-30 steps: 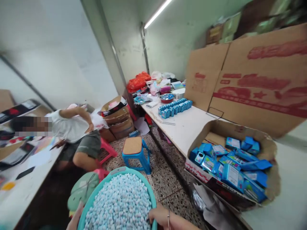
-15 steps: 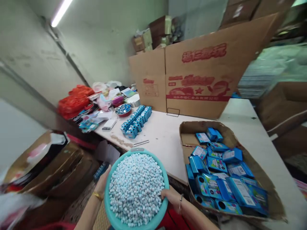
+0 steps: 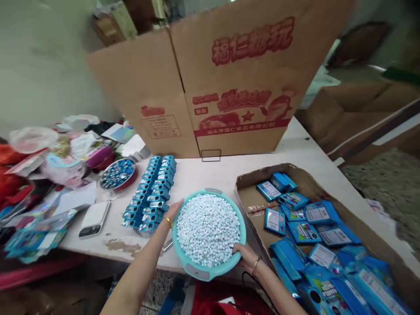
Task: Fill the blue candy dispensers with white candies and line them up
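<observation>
- The left hand (image 3: 173, 211) is clasping the teal basin (image 3: 226, 268) at its 10 o'clock, the right hand (image 3: 244, 253) at 4.
- The basin is overlapping the surface's (image 3: 197, 175) near edge; contact is staying unclear.
- Heaped pellets (image 3: 208, 229) are probably making it heavy, spill-prone; stiff-looking end grips (image 3: 213, 190) at 12 and 6 are offering level holds.
</observation>
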A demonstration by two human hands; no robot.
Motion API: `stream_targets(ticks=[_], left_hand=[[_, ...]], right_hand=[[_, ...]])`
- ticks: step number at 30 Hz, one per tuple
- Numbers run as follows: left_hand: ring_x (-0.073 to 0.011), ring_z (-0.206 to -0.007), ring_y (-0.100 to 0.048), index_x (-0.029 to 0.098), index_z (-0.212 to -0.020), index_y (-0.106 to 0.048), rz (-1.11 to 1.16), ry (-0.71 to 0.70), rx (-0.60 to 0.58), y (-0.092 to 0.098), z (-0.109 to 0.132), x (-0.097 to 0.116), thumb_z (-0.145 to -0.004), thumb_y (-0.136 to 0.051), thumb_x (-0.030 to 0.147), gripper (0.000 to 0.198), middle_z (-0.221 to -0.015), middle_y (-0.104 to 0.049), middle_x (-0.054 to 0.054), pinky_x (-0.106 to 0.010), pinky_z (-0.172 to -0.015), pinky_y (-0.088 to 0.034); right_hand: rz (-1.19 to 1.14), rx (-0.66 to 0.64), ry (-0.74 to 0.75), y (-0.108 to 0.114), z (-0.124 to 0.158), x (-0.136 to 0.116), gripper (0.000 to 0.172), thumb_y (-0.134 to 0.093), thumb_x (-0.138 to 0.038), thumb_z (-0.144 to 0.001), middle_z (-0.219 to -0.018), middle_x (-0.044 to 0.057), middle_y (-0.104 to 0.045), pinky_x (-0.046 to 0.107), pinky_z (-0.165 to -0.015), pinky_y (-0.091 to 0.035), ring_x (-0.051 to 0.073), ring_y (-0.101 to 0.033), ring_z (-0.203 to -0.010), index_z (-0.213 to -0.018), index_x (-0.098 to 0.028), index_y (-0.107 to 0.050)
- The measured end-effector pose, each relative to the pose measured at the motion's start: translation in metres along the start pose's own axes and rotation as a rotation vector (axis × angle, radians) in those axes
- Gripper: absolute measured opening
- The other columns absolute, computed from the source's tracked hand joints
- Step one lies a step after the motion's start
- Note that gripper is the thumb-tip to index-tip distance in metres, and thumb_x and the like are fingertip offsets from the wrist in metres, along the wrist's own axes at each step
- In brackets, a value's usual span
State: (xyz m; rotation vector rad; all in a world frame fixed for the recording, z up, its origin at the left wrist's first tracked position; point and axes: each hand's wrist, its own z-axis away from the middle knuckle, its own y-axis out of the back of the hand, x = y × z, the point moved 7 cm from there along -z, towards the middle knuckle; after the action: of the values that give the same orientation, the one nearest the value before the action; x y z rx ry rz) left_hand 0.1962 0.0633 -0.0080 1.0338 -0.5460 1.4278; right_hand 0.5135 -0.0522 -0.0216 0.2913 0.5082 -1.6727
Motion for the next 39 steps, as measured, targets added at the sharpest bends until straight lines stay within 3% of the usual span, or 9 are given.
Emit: stream_targets(ticks=[5,11,16,21,25,28,30,34,39], left_hand=[[-0.0249,-0.087,-0.063,0.012,-0.080,-0.071,-0.067,0.030,-0.300,-0.071,-0.109,0.024,-0.059,-0.063,0.074,0.066,-0.090,-0.073,-0.010,-0.033,-0.078,-0.049],[-0.0181,-0.069,-0.058,0.013,-0.074,-0.068,-0.140,0.006,-0.539,-0.164,-0.198,0.069,-0.061,-0.063,0.073,0.062,-0.072,-0.068,-0.005,-0.028,-0.064,-0.043],[-0.0136,-0.055,-0.047,0.015,-0.058,-0.060,-0.198,-0.020,-0.699,-0.228,-0.244,0.104,-0.058,-0.069,0.069,0.055,-0.054,-0.055,0.001,-0.026,-0.054,-0.033],[-0.0120,-0.052,-0.042,0.016,-0.057,-0.054,-0.335,-0.165,-0.818,-0.252,-0.251,0.121,-0.067,-0.060,0.073,0.058,-0.051,-0.046,0.003,-0.026,-0.053,-0.030],[-0.0136,-0.064,-0.048,0.018,-0.070,-0.057,-0.429,-0.425,-0.635,-0.224,-0.239,0.137,-0.076,-0.057,0.064,0.046,-0.064,-0.053,0.001,-0.026,-0.062,-0.038],[-0.0151,-0.077,-0.055,0.018,-0.095,-0.059,-0.385,-0.514,-0.396,-0.164,-0.215,0.126,-0.082,-0.054,0.054,0.038,-0.089,-0.060,-0.004,-0.027,-0.070,-0.044],[-0.0158,-0.078,-0.056,0.018,-0.103,-0.057,-0.404,-0.483,-0.282,-0.114,-0.186,0.095,-0.084,-0.051,0.050,0.037,-0.093,-0.060,-0.005,-0.028,-0.071,-0.047],[-0.0195,-0.081,-0.058,0.017,-0.102,-0.057,-0.778,-0.364,-0.351,-0.040,-0.099,-0.006,-0.082,-0.051,0.036,0.028,-0.090,-0.058,-0.006,-0.034,-0.078,-0.048],[-0.0294,-0.118,-0.048,0.017,-0.132,-0.043,-1.264,-0.203,-0.376,-0.015,-0.010,-0.095,-0.069,-0.061,0.018,0.065,-0.128,-0.047,-0.015,-0.038,-0.093,-0.043]], right_hand=[[-0.246,0.127,0.067,-0.010,-0.038,-0.014,0.030,-0.057,-0.023,-0.041,-0.049,-0.006,-0.052,0.023,-0.041,-0.041,0.010,-0.045,-0.043,-0.071,-0.019,-0.054],[-0.391,0.305,0.146,-0.006,-0.074,-0.047,0.033,-0.064,-0.024,-0.044,-0.059,-0.003,-0.064,0.022,-0.045,-0.044,0.014,-0.055,-0.051,-0.076,-0.019,-0.059],[-0.527,0.354,0.217,-0.017,-0.099,-0.065,0.041,-0.067,-0.026,-0.047,-0.076,0.000,-0.072,0.024,-0.054,-0.048,0.020,-0.065,-0.071,-0.088,-0.021,-0.065],[-0.594,0.393,0.236,-0.025,-0.109,-0.066,0.044,-0.065,-0.026,-0.049,-0.084,0.000,-0.073,0.026,-0.058,-0.050,0.022,-0.066,-0.080,-0.093,-0.022,-0.067],[-0.571,0.351,0.205,-0.025,-0.108,-0.065,0.046,-0.066,-0.025,-0.048,-0.085,0.001,-0.074,0.026,-0.057,-0.051,0.022,-0.067,-0.080,-0.094,-0.022,-0.067],[-0.577,0.314,0.176,-0.024,-0.108,-0.064,0.048,-0.066,-0.023,-0.049,-0.084,0.001,-0.074,0.025,-0.054,-0.051,0.022,-0.067,-0.077,-0.096,-0.022,-0.066],[-0.589,0.303,0.166,-0.024,-0.109,-0.063,0.047,-0.064,-0.021,-0.050,-0.084,0.001,-0.073,0.026,-0.053,-0.051,0.021,-0.067,-0.074,-0.098,-0.021,-0.064],[-0.611,0.290,0.143,-0.022,-0.108,-0.064,0.043,-0.059,-0.017,-0.055,-0.079,0.002,-0.072,0.027,-0.053,-0.053,0.019,-0.066,-0.068,-0.098,-0.019,-0.061],[-0.637,0.263,0.158,-0.038,-0.103,-0.064,0.039,-0.057,-0.016,-0.058,-0.076,0.001,-0.071,0.027,-0.055,-0.054,0.018,-0.065,-0.066,-0.097,-0.020,-0.059]])
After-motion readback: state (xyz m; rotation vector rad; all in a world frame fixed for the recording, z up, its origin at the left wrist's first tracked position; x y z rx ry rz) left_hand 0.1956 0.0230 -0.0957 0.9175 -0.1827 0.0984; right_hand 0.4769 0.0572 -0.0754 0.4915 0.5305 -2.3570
